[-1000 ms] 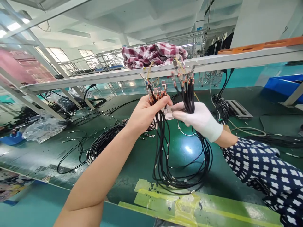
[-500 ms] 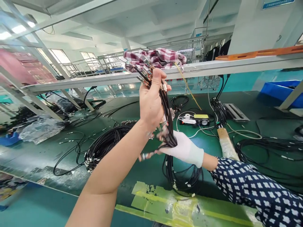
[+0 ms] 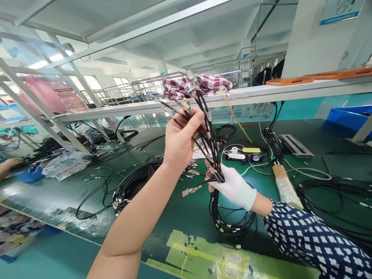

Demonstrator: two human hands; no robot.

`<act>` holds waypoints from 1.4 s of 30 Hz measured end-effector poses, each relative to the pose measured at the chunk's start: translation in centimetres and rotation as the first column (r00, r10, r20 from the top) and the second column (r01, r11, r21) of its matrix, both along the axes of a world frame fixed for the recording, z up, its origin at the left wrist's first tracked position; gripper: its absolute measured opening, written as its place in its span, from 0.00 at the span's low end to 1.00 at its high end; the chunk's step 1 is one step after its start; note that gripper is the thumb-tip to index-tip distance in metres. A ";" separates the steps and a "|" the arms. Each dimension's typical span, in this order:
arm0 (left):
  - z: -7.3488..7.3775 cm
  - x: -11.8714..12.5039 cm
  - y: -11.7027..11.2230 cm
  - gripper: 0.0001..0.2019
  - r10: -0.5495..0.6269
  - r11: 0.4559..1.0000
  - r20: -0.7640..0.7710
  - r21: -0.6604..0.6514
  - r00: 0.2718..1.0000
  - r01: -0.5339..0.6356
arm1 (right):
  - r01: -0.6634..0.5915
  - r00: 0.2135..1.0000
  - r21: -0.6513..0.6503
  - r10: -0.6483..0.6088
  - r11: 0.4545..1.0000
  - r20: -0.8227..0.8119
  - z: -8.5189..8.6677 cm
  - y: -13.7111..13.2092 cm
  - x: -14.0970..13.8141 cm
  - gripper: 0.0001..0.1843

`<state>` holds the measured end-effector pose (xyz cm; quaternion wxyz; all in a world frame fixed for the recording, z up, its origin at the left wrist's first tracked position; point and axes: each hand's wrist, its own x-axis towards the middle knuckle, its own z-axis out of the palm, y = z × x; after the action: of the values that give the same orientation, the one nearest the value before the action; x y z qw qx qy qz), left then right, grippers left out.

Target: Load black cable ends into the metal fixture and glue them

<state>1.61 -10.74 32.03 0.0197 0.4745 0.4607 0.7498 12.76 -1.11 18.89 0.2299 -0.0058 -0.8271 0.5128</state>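
Observation:
My left hand (image 3: 183, 137), bare, is closed around the upper part of a bundle of black cables (image 3: 213, 145). Connector ends with orange and white wires fan out above its fingers. Lower down, my right hand (image 3: 235, 186) in a white glove grips the same bundle, its fingertips partly hidden behind the cables. Several loose connector ends (image 3: 192, 190) stick out to the left of the glove. Below the right hand, the cables run down to a coil (image 3: 232, 228) on the green table. A larger coil of black cable (image 3: 136, 180) lies left, partly behind my left forearm.
A small black device (image 3: 244, 154) with a yellow label stands behind my hands. A tape-wrapped handle (image 3: 286, 186) and more cables (image 3: 334, 184) lie right. A shelf (image 3: 255, 91) with checked cloth (image 3: 215, 83) crosses behind. Another person's hand (image 3: 11, 164) is at far left.
The cable ends above my left hand have spread apart and rise higher out of its grip. The view has shifted, and another person's hand now shows at the left edge.

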 end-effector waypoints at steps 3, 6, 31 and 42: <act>0.0 0.1 -0.8 0.11 -0.006 0.991 -0.044 -0.131 0.999 0.000 | 0.016 1.000 0.005 -0.016 1.000 -0.006 0.0 0.1 0.1 0.03; 0.4 0.1 -1.4 0.13 -0.101 0.975 -0.033 -0.201 0.994 0.093 | 0.012 1.000 0.008 -0.012 1.000 0.001 0.0 0.2 0.3 0.02; -1.4 -1.0 -1.1 0.26 -0.477 0.698 0.142 -0.539 0.868 0.472 | -0.096 0.994 -0.090 0.100 0.991 0.042 -0.5 1.1 -0.3 0.04; 1.8 -2.9 -3.0 0.23 -0.035 0.875 -0.216 -0.479 0.976 -0.075 | -0.075 0.997 -0.152 0.074 0.986 -0.014 2.7 3.9 0.9 0.28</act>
<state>-1.33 -13.78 33.80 0.0793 0.5288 0.6378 0.5544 13.65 2.81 21.54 0.2130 0.0099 -0.7843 0.5826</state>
